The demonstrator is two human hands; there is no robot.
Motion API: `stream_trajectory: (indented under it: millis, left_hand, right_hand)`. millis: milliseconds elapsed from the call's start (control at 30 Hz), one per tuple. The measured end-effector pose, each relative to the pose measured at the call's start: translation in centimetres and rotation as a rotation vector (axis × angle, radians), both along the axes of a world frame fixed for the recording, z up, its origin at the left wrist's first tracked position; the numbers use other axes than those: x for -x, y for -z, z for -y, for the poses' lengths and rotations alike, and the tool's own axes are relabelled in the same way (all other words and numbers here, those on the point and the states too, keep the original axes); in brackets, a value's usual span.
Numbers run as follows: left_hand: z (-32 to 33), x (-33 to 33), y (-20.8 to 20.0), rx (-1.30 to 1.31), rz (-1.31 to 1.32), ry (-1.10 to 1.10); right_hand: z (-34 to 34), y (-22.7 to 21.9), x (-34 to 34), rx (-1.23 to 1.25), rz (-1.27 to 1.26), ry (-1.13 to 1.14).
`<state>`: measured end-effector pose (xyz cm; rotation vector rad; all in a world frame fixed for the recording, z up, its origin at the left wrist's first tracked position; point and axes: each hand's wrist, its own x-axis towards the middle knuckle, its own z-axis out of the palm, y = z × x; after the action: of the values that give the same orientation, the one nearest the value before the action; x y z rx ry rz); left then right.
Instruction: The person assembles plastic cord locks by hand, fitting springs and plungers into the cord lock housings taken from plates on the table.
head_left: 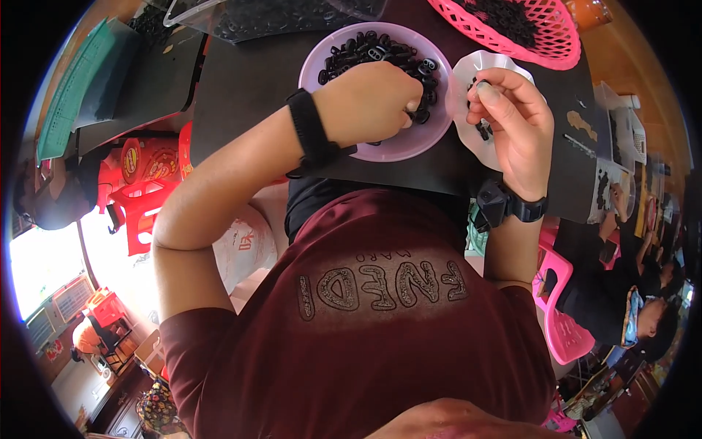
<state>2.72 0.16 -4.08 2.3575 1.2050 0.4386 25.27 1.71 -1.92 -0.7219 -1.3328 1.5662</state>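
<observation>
My left hand [373, 101] is over a pale purple bowl [316, 64] heaped with small black oval plastic pieces [376, 53], some with two pale-rimmed holes. Its fingers are curled closed down at the pieces, with a black piece beside the thumb tip. Whether it grips that piece is hidden. To the right, my right hand [518, 121] is raised above a white wavy-rimmed dish [472, 150]. Thumb and forefinger pinch a tiny dark piece, mostly covered by the fingertips. More small black bits lie in the dish under this hand.
A pink openwork basket [559, 44] of black parts stands at the far right. A clear plastic tub [274, 22] of black pieces is at the far left on the dark table [241, 95]. Pink chair [559, 307] and other people sit at right; a red stool [139, 212] is at left.
</observation>
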Motion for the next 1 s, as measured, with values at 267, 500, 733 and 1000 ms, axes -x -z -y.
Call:
stream_trajectory:
  millis: [267,500,733,1000]
  left_hand:
    - [-0.4,-1.2,0.1,-0.024,-0.143,0.045]
    - [1.5,0.9,-2.7,0.608,0.712,-0.331]
    - [4.2,1.0,-2.4,0.611,1.143,-0.449]
    - [5.2,1.1,-1.4,0.557,1.264,-0.516]
  right_hand:
    - [0.7,2.3,-0.3,0.016,-0.009,0.033]
    - [1.4,2.2,1.1,0.101,0.004,0.025]
    - [1.3,2.2,3.4,0.220,-0.265,-0.057]
    - [1.6,2.1,5.6,0.233,-0.277,-0.077]
